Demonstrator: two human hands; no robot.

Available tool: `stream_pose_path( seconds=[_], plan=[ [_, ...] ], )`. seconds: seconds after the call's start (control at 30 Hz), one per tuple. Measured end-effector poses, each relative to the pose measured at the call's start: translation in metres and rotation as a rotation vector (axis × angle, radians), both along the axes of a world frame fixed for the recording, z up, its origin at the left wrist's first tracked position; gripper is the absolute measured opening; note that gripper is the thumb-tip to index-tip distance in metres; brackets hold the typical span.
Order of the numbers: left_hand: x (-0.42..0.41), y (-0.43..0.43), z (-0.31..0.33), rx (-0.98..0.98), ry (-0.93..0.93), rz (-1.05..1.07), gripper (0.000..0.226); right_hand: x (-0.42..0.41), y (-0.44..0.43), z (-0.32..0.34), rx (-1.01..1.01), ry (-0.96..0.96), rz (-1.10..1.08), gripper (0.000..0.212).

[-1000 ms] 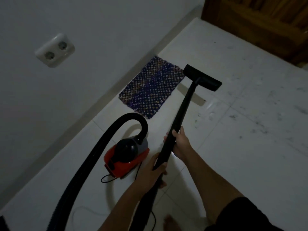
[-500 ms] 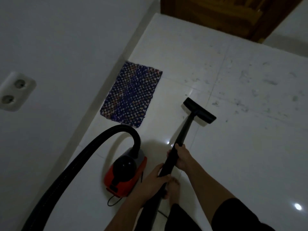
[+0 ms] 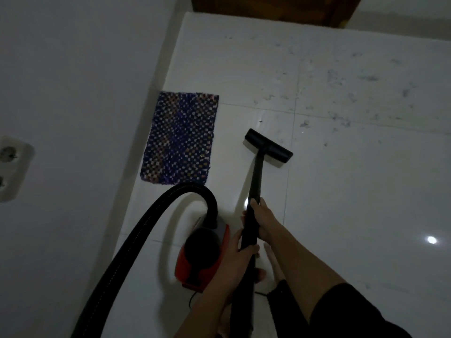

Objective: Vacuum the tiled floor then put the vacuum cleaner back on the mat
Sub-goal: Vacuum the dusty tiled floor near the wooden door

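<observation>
My left hand (image 3: 238, 256) and right hand (image 3: 264, 219) grip black pipe (image 3: 255, 181). Brush head (image 3: 268, 148) on floor (image 3: 353, 191), near mat (image 3: 180, 139). Red vacuum (image 3: 202, 254) beside wall.

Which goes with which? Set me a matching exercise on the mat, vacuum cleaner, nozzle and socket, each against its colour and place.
1 mat
2 vacuum cleaner
3 nozzle
4 socket

A white, on the wall
B red, hose arching from it
C black, at the wand's end, on the tiles
D blue, flat by the wall

Pairs: 1-D, 2-B, 3-C, 4-A
</observation>
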State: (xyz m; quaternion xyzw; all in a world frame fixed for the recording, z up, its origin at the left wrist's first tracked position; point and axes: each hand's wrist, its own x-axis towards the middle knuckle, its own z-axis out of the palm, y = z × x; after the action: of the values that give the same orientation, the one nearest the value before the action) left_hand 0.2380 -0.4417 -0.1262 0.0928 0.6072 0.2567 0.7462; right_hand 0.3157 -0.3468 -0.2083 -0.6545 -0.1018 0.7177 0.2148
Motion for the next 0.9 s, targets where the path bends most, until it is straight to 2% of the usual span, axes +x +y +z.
stream_pose_path(
  seconds=[0.23, 0.43, 0.77, 0.9],
  plan=[
    [-0.029, -0.043, 0.007, 0.034, 0.100, -0.176, 0.058, -0.022, -0.056, 0.002, 0.026, -0.033, -0.047, 0.030],
    [-0.030, -0.059, 0.007, 0.072, 0.091, -0.223, 0.055, -0.014, -0.078, 0.004, 0.013, 0.041, -0.072, 0.028],
    [-0.004, -0.041, -0.030, 0.091, 0.162, -0.104, 0.049, 0.003, -0.063, -0.030, 0.035, 0.065, 0.002, 0.046],
    [0.016, -0.028, -0.044, 0.089, 0.192, -0.045, 0.047, 0.013, -0.048, -0.046, 0.054, 0.051, 0.038, 0.045]
  ],
)
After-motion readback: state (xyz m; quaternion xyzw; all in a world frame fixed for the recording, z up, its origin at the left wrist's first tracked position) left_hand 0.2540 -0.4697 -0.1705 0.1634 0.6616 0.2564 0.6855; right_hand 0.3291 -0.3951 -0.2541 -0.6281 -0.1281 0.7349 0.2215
